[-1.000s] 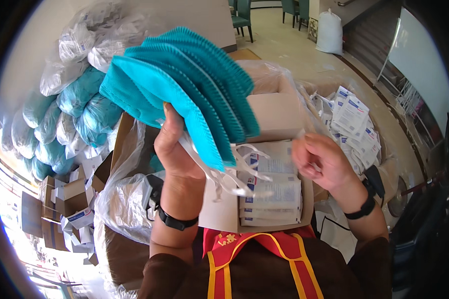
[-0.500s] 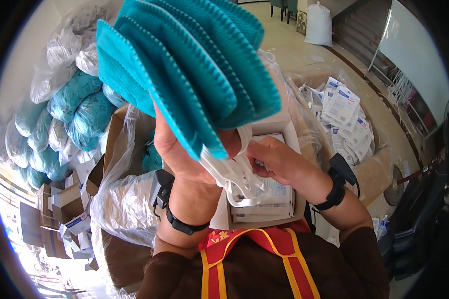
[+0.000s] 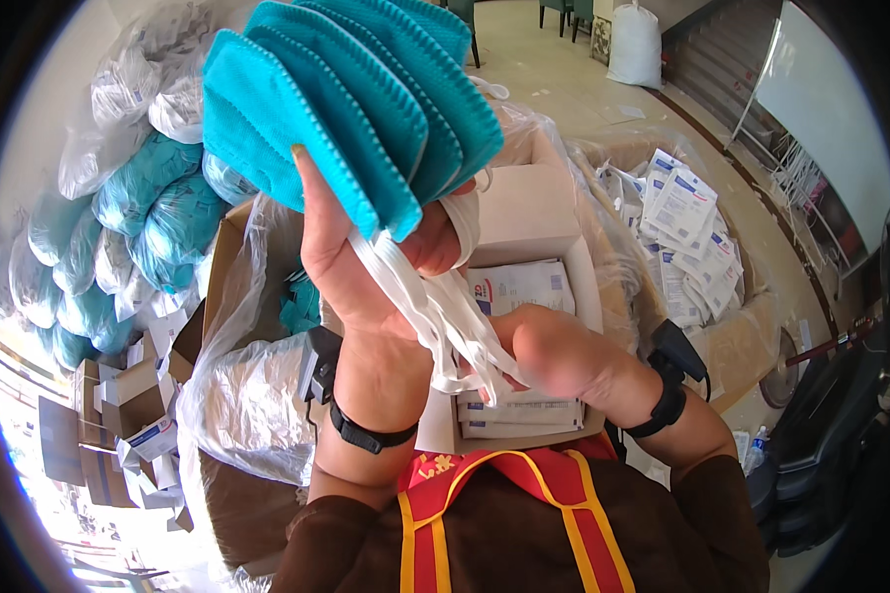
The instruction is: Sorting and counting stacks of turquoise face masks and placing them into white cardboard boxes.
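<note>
A fanned stack of teal face masks (image 3: 336, 119) is raised in front of me, edges toward me. My left hand (image 3: 351, 272) grips the masks from below, thumb along the near one. White elastic straps (image 3: 445, 331) hang from the stack past my left palm. My right hand (image 3: 554, 351), lower and to the right, has its fingers curled at the hanging straps; the straps partly hide the fingertips. Below my hands an open white carton (image 3: 524, 222) holds flat white packets (image 3: 529, 287).
At left are piled clear bags of teal masks (image 3: 183, 227), empty small cartons (image 3: 133, 405) and a plastic-lined box (image 3: 222, 267) with teal masks inside. Another lined box (image 3: 747, 331) at right holds many white packets (image 3: 687, 222). A white sack (image 3: 635, 44) stands farther off.
My left hand and the masks have shifted slightly up and left. My right hand has moved down along the straps, which now hang more gathered, and more of the carton shows.
</note>
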A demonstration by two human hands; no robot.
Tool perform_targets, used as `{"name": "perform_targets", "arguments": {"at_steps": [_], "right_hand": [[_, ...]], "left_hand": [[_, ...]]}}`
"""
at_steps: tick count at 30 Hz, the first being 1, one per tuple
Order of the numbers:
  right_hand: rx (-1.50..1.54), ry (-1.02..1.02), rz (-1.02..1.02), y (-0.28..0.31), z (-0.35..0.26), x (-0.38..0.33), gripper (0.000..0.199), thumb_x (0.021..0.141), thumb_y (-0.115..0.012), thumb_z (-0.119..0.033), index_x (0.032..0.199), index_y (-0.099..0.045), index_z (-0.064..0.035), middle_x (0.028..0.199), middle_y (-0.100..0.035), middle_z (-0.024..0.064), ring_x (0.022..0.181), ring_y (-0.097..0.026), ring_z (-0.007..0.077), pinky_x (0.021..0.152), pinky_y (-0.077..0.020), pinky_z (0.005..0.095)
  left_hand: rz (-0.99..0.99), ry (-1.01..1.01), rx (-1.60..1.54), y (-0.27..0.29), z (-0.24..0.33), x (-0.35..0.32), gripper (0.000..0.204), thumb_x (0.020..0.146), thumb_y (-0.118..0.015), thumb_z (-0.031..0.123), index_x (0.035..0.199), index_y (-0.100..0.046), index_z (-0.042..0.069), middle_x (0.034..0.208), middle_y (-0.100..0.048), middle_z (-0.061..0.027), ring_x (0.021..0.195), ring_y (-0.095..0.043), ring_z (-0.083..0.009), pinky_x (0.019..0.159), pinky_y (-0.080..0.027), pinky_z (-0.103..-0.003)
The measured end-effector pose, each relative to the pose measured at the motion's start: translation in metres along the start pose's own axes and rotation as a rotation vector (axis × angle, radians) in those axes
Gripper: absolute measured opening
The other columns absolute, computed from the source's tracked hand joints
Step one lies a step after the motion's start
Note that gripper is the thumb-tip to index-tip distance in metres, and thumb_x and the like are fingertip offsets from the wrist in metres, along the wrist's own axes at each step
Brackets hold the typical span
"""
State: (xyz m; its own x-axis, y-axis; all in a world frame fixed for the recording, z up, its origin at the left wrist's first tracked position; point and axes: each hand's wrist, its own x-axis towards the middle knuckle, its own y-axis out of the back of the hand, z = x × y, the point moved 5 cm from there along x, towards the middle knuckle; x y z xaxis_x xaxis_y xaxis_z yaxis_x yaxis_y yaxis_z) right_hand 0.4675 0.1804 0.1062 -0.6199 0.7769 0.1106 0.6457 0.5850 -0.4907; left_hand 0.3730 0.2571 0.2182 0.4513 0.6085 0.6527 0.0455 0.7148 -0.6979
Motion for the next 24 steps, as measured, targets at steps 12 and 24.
{"name": "perform_targets", "arguments": {"at_steps": [12,24], "right_hand": [[0.038,-0.193,0.04,-0.003,-0.004,-0.011,0.036,0.097,-0.054,-0.038,0.099,-0.064,-0.0041,0.073,-0.061,0.0014,0.055,-0.045,0.0041,0.045,-0.0297,0.0173],[-0.217,-0.208,-0.157,-0.019,-0.006,-0.005,0.048,0.099,-0.047,-0.045,0.103,-0.066,-0.0008,0.076,-0.065,0.004,0.057,-0.047,0.0036,0.047,-0.0341,0.0174]], "left_hand": [[0.102,-0.112,0.076,0.011,0.009,0.001,0.047,0.09,-0.052,0.02,0.125,-0.044,-0.01,0.104,-0.052,-0.0265,0.052,-0.059,-0.013,0.047,-0.05,-0.021],[0.135,-0.093,0.165,0.011,0.005,0.002,0.045,0.091,-0.051,0.026,0.121,-0.045,-0.006,0.094,-0.054,-0.0205,0.045,-0.049,-0.0122,0.048,-0.048,-0.022]]}}
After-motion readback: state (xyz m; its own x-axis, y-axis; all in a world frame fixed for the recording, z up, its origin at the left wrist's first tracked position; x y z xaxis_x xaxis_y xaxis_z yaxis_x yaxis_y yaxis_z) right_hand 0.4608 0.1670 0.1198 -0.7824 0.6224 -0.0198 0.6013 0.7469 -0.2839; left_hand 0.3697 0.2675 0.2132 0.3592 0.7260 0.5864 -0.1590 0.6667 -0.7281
